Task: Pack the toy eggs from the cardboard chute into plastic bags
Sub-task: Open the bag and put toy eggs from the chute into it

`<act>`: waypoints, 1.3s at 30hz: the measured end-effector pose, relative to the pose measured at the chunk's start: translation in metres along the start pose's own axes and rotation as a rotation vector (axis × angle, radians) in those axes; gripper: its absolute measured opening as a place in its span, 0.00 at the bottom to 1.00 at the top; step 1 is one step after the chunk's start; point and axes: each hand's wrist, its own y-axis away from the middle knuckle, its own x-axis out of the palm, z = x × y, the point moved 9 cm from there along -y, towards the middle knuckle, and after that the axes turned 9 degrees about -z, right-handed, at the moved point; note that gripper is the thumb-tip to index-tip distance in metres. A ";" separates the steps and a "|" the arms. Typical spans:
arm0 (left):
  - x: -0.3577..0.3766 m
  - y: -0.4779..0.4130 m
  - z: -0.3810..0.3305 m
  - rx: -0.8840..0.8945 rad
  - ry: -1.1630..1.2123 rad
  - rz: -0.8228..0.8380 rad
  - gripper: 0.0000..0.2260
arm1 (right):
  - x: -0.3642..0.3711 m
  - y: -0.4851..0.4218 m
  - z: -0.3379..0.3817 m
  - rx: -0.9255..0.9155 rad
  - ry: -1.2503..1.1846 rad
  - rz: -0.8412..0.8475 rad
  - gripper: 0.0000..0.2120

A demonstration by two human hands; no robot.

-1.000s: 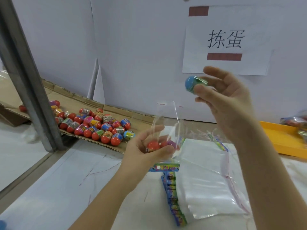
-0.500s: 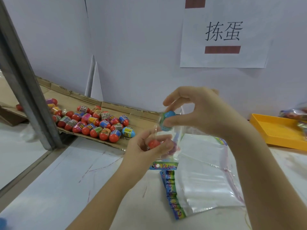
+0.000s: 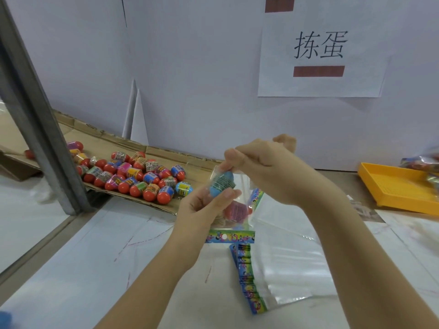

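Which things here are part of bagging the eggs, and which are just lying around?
In the job: blue toy egg, plastic bag in the left hand, right hand, toy eggs on the cardboard chute, stack of empty bags.
Just lying about: paper sign, metal post.

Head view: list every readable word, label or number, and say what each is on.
"拣蛋": on the white paper sign on the wall.
Labels on the toy eggs in the cardboard chute: too small to read.
Printed strip of the held plastic bag: blurred, unreadable.
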 end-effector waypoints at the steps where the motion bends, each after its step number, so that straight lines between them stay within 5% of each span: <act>1: 0.000 0.000 0.001 -0.004 -0.012 -0.003 0.20 | -0.002 0.000 0.000 0.001 -0.015 -0.011 0.20; 6: 0.000 -0.001 0.000 -0.014 -0.024 -0.010 0.15 | -0.011 0.002 0.003 -0.002 -0.163 -0.046 0.16; 10: 0.003 0.001 -0.004 0.013 -0.010 0.028 0.14 | -0.003 0.004 0.009 -0.033 -0.195 -0.003 0.26; 13: 0.000 -0.001 -0.004 0.028 0.001 0.013 0.13 | 0.006 0.002 0.013 -0.070 -0.201 -0.007 0.24; 16: -0.007 -0.002 -0.010 0.051 0.068 -0.045 0.11 | -0.021 -0.001 0.005 -0.087 -0.394 -0.439 0.13; 19: -0.024 -0.005 -0.024 0.083 0.148 -0.137 0.08 | -0.030 0.013 -0.036 0.110 -0.683 -0.898 0.15; 21: -0.040 -0.010 -0.036 0.124 0.203 -0.215 0.08 | 0.000 0.006 -0.047 0.253 -0.541 -0.713 0.21; 24: -0.057 -0.016 -0.041 0.147 0.258 -0.297 0.05 | 0.091 0.003 -0.050 0.206 0.051 0.106 0.28; 27: -0.061 -0.019 -0.031 0.122 0.235 -0.334 0.04 | 0.128 0.022 -0.054 0.224 0.241 0.393 0.10; 32: -0.062 -0.023 -0.014 0.072 0.190 -0.300 0.06 | 0.120 0.019 -0.069 0.305 0.092 0.293 0.21; 36: -0.056 -0.023 -0.008 0.060 0.056 -0.269 0.11 | 0.056 0.004 -0.077 0.386 -0.301 -0.175 0.09; 39: -0.046 -0.021 -0.004 0.061 -0.046 -0.207 0.14 | 0.018 -0.002 -0.066 0.371 -0.658 -0.345 0.07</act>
